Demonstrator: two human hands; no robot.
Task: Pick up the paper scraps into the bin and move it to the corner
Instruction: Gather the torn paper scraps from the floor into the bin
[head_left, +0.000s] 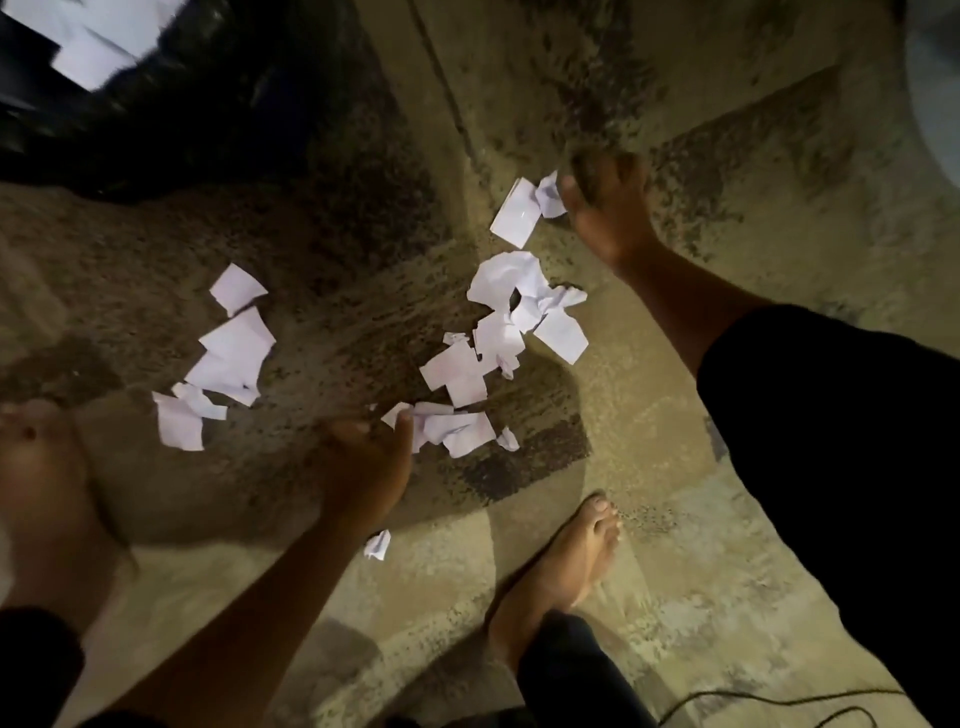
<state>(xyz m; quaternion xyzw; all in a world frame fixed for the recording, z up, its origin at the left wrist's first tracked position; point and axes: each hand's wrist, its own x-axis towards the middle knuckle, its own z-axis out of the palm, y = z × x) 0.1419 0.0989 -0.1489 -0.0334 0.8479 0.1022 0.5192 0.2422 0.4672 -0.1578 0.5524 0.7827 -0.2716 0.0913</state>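
Nearest the camera, a bare foot (561, 566) stands on the mottled floor (701, 545), with one stray scrap (378, 544) lying just left of it, beside the left forearm. A thin black cable (779, 701) trails along the floor at the lower right.

Next out, the left hand (363, 457) reaches down to the near edge of the central pile of paper scraps (498, 332). Its fingers (402, 426) are curled and appear to pinch the nearest scrap, though blur makes the hold uncertain. The pile stretches up and to the right from those fingers, towards the right hand (602, 208), so the left hand is the nearer one for most of it. A second cluster (223, 364) lies well apart to the left, with nothing between it and the left hand.

Farther out, the right hand touches the far scraps (524, 210); whether its fingers have clenched on one cannot be told.

Farthest, at the top left, the dark bin (208, 78) already holds white paper; the open floor between it and the piles looks unobstructed.
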